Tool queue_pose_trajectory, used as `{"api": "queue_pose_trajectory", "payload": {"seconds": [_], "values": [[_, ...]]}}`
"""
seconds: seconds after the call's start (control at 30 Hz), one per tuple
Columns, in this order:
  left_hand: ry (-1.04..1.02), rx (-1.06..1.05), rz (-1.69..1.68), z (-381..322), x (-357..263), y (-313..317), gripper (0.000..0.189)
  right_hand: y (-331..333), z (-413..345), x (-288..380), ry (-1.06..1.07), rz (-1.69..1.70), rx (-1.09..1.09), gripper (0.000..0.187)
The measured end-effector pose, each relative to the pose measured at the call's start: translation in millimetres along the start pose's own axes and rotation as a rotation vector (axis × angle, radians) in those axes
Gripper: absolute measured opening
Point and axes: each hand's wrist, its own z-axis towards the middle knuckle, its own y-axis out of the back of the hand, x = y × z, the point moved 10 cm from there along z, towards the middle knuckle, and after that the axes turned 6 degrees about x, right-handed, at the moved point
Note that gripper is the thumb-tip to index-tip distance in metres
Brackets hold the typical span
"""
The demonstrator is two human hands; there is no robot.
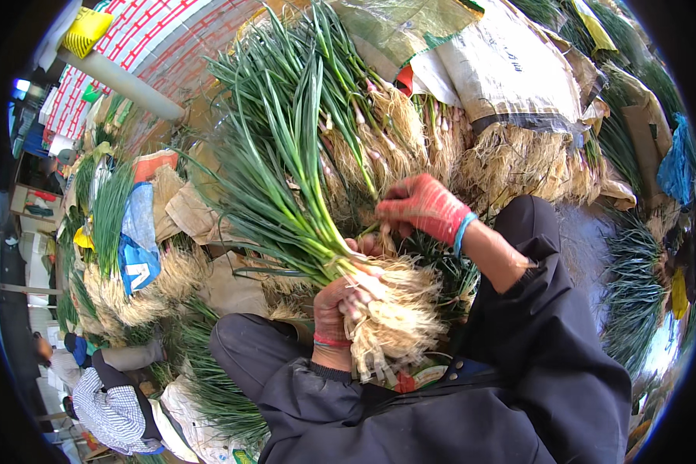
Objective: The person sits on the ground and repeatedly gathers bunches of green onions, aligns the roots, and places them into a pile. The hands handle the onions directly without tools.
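My left hand (pixel 332 310), in a thin red glove, is closed around a thick bunch of green garlic (pixel 319 246) near its bulbs. The long leaves fan up and to the left, and the pale roots (pixel 397 319) hang over my lap. My right hand (pixel 420 209), in a red glove with a blue band at the wrist, pinches a thin stalk (pixel 371 227) just above the bunch's bulbs. The right fingertips are partly hidden, so the exact hold is hard to make out. Beyond the hands lies a large heap of green garlic (pixel 371 127), bulbs and roots towards me.
Woven sacks (pixel 504 64) cover more garlic at the upper right. Further bundles (pixel 638 290) lie at the right and rooted bundles (pixel 127 290) at the left. A pale pole (pixel 122 84) slants at the upper left. A person in a checked top (pixel 113 409) is at the lower left.
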Motion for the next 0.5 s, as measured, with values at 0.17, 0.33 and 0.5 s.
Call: {"api": "queue_pose_trajectory", "payload": {"seconds": [0.17, 0.33, 0.5], "values": [[0.166, -0.189, 0.15, -6.6, 9.0, 30.3, 0.064, -6.3, -0.5, 13.0, 0.296, -0.549, -0.209, 0.012], [0.119, -0.194, 0.034, -4.0, 12.2, 25.6, 0.068, 23.8, 23.1, -12.9, 0.107, -0.078, -0.33, 0.026], [0.149, -0.267, 0.237, -7.3, 10.0, 30.5, 0.06, -30.3, 15.3, 7.2, 0.288, -0.332, 0.11, 0.038]]}}
